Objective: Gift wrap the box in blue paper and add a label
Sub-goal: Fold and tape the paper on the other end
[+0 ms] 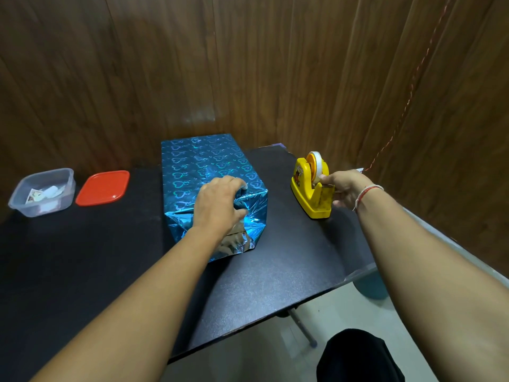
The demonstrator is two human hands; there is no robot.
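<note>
The box (212, 172) sits in the middle of the black table (275, 277), already covered in shiny blue paper (248, 210). The step looks like closing the near end. The left hand (220, 201) rests on the near top edge of the box, fingers bent over the folded paper to keep it down. The right hand (344, 188) is off to the side at the yellow tape holder (311, 188), pinching at the tape; I cannot tell if a piece is loose. Next it probably needs to pull tape, tear it and stick the fold while the left hand keeps pressing
</note>
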